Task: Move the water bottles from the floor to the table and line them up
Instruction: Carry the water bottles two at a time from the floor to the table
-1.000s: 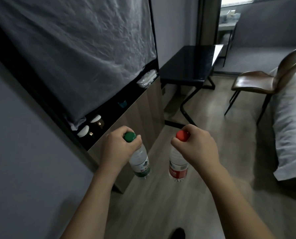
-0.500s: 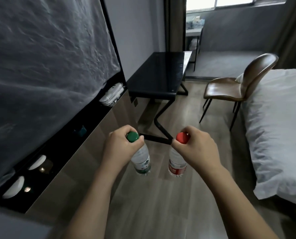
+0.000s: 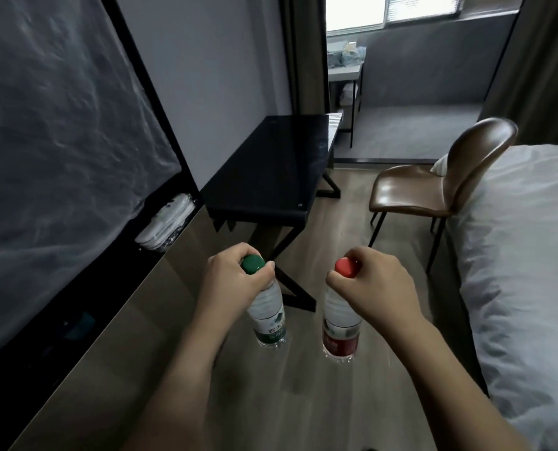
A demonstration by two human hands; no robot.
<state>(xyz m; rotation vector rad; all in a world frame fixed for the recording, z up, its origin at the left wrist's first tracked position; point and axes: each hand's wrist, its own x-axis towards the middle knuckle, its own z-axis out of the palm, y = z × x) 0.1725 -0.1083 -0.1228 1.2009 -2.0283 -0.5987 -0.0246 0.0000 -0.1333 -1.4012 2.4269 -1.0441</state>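
Now my left hand (image 3: 230, 281) curls its fingers round the green-capped bottle (image 3: 267, 315), my right hand (image 3: 373, 284) round the red-capped bottle (image 3: 341, 327), both hanging above the floor (image 3: 303, 402), the black desk (image 3: 271, 167) farther ahead.

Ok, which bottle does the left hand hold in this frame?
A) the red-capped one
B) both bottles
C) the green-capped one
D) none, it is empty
C: the left hand has its grip around the neck of the green-capped bottle, while the right hand holds the red-capped bottle.
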